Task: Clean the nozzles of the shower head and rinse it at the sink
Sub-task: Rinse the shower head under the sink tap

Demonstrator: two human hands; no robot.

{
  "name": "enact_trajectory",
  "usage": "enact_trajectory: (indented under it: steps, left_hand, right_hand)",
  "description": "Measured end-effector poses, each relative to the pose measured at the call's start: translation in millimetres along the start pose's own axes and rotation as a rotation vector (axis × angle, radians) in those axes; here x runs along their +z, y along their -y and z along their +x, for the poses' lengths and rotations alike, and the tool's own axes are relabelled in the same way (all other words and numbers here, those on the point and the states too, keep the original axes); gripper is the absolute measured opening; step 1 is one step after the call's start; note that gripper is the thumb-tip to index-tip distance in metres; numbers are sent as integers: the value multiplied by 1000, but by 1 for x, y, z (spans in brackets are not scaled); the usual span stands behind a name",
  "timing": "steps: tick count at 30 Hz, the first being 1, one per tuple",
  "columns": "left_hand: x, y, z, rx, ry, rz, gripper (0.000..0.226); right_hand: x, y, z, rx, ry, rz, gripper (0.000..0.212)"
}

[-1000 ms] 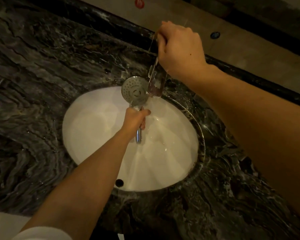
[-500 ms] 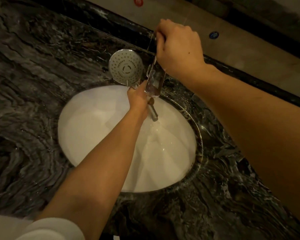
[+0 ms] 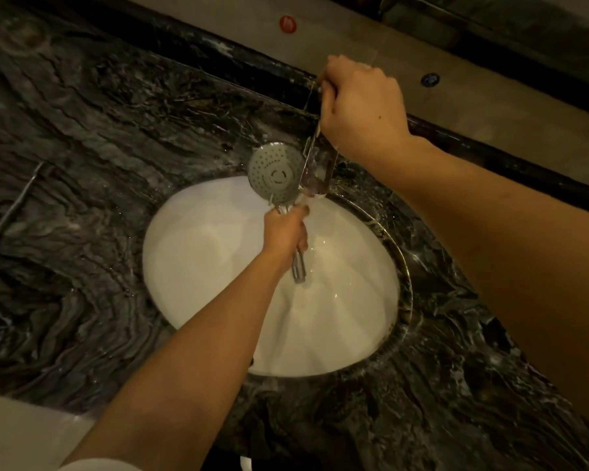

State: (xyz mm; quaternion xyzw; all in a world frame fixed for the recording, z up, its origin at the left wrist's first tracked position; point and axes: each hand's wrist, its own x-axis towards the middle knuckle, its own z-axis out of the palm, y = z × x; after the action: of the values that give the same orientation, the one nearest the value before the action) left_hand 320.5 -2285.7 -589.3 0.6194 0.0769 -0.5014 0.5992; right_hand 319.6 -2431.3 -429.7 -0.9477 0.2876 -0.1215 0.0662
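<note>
My left hand (image 3: 286, 232) grips the chrome handle of the shower head (image 3: 275, 172) over the white sink basin (image 3: 201, 266). The round nozzle face is tilted up toward me, right beside the flat chrome faucet spout (image 3: 315, 171). Water runs off the spout's lip past the edge of the nozzle face. My right hand (image 3: 361, 103) is curled round the faucet lever above the spout; the lever itself is mostly hidden under my fingers.
Dark veined marble counter (image 3: 82, 198) surrounds the basin. A raised back ledge (image 3: 456, 107) carries a red sticker (image 3: 288, 24) and a blue sticker (image 3: 429, 79). A thin rod (image 3: 11, 212) lies on the counter at left.
The shower head swung up and left away from the spout, then came back down beside it. My right hand stayed on the faucet lever.
</note>
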Motion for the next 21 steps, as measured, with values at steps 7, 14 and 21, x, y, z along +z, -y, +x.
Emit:
enact_trajectory:
  steps: [7,14,21]
  left_hand:
    - [-18,24,-31,-161,81,153,25]
    - [-32,26,-57,-259,127,248,31]
    - [-32,23,-70,-269,127,302,32]
  right_hand:
    - [-2,2,-1,7,10,38,30]
    - [-3,3,-2,17,24,51,27]
    - [-5,5,-2,36,53,40,31]
